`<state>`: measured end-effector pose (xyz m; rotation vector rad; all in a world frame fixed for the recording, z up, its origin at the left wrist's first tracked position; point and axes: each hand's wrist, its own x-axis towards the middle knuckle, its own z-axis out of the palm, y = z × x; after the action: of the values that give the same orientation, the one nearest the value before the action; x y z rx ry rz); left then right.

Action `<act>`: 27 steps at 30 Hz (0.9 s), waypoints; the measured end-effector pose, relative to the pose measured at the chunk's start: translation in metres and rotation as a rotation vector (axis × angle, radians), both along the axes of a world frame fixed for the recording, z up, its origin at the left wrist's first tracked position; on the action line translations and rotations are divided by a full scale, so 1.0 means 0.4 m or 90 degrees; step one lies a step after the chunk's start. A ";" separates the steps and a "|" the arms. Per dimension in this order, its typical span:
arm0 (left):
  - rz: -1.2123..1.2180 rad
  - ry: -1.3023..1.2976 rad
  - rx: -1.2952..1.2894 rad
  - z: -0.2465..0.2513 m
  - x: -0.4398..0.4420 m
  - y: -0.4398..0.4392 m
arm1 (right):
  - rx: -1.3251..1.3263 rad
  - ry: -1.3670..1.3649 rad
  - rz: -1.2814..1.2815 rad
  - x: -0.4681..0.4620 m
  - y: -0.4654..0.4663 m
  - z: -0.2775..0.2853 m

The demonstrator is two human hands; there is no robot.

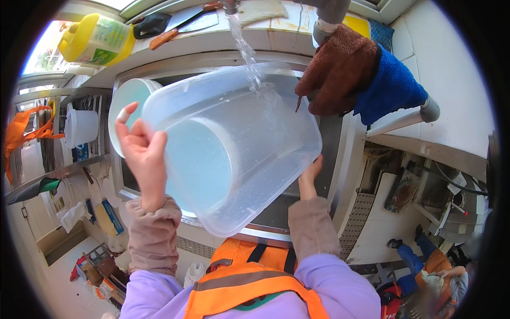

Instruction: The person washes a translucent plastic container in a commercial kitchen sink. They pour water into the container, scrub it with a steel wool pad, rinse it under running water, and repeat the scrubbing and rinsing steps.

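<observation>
A large clear plastic tub (263, 135) hangs tilted over the metal sink (340, 159). My left hand (143, 149) grips its left rim, with one finger raised and a pale wrap around that finger. On the opposite side my right hand (311, 175) holds the tub's lower right edge, its fingers partly hidden behind the plastic. Water (243, 40) pours from the faucet (230, 6) into the tub. Beneath, seen through the plastic, is a round white bucket (199, 167) with a pale blue interior. Another white bucket (129, 93) stands behind my left hand.
Brown and blue cloths (338, 67) hang over a pipe (398, 123) at the right. On the ledge lie a yellow-capped jug (97, 40), a cleaver (199, 22) and a wood-handled knife (165, 38). Shelves (59, 167) with tubs stand left. A person (434, 271) is at lower right.
</observation>
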<state>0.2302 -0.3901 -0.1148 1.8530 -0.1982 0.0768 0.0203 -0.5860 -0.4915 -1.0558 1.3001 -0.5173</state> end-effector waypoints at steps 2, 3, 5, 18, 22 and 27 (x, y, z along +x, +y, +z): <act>-0.001 0.023 -0.021 -0.019 0.001 -0.007 | -0.143 0.037 0.011 -0.063 0.010 0.210; 0.003 0.031 -0.031 -0.029 0.002 -0.014 | -0.255 0.037 0.006 -0.078 -0.001 0.317; -0.016 0.018 -0.035 -0.039 -0.005 -0.022 | -0.385 0.044 0.147 -0.043 -0.024 0.491; -0.007 0.009 -0.064 -0.105 -0.072 -0.056 | -0.567 0.162 0.579 0.440 0.036 0.315; 0.023 0.019 -0.071 -0.110 -0.077 -0.045 | -0.546 0.248 0.496 0.465 0.078 0.339; 0.037 0.006 -0.129 -0.108 -0.052 -0.025 | -0.637 -0.106 0.710 0.438 0.167 0.345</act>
<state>0.2096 -0.4003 -0.1578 1.6569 -0.1256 0.1239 0.1955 -0.5190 -0.3535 -2.2605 0.0756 -0.3399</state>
